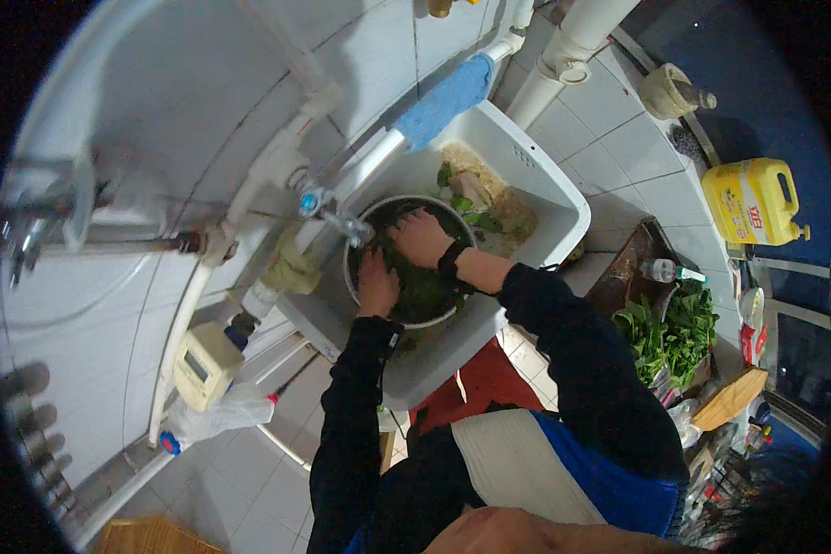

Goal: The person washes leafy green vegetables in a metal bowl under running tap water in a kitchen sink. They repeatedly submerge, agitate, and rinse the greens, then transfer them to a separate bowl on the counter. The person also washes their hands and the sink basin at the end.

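A round basin (350, 277) with a pale rim stands in a white sink (561, 201), filled with dark leafy greens (419, 291). Both hands are in the basin on the greens. My left hand (378, 284) lies near the basin's left side, fingers pointing up and partly sunk among leaves. My right hand (422, 239), with a black band at the wrist, presses on the leaves near the far rim. Whether either hand grips any leaves is hidden. A metal faucet (346, 225) with a blue-marked handle reaches over the basin's left edge.
Loose leaves (485, 220) and pale scraps lie in the sink's far corner. A blue cloth (450, 97) hangs on the pipe behind. To the right are a yellow jug (751, 201), a plastic bottle (658, 270) and a heap of greens (685, 332). A meter (204, 367) sits at left.
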`<state>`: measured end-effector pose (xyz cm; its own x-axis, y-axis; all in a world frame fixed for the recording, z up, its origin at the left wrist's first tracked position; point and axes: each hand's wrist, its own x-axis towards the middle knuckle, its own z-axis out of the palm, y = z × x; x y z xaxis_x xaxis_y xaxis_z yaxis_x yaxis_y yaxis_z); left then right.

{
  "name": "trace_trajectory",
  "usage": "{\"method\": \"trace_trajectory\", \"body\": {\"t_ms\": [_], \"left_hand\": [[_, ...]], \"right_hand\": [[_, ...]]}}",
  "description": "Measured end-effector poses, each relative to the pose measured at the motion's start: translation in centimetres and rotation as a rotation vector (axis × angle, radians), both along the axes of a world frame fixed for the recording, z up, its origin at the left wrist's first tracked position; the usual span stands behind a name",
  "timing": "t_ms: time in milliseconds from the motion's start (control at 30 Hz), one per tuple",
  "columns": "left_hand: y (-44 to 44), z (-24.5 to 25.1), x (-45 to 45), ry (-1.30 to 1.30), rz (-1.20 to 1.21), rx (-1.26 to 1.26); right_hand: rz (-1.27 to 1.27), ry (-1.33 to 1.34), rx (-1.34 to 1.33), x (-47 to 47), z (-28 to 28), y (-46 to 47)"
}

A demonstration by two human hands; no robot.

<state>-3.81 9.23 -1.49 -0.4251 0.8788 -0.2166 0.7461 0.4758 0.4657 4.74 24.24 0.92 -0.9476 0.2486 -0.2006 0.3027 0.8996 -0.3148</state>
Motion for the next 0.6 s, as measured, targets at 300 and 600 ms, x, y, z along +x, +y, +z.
{"method": "trace_trajectory", "body": {"t_ms": [300, 600], "left_hand": [[-5.1, 2.2, -0.2, -0.109, -0.037, 0.003], [-5.7, 4.3, 1.3, -0.33, 0.106, -0.227]], "right_hand": [[0.221, 0.188, 0.706, 7.7, -10.2, 13.4], [0.206, -0.317, 0.137, 8.1, -10.7, 11.0]]}}
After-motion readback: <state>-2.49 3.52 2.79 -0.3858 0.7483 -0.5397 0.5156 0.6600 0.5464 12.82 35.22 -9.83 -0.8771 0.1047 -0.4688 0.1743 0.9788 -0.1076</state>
